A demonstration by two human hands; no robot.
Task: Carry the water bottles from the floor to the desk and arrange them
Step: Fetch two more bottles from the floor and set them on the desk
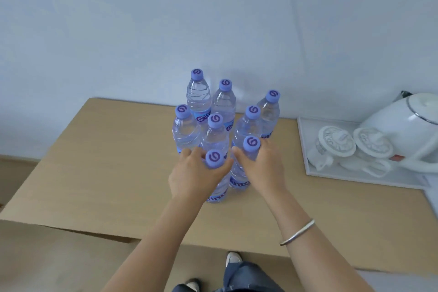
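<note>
Both grips closed: left hand point(189, 173) wraps the front bottle point(214, 161), right hand point(258, 166) wraps its neighbour bottle point(251, 146) on the desk point(106, 161).

Bottles point(221, 111) stand on the desk point(106, 149), tray point(308, 168) right.
</note>
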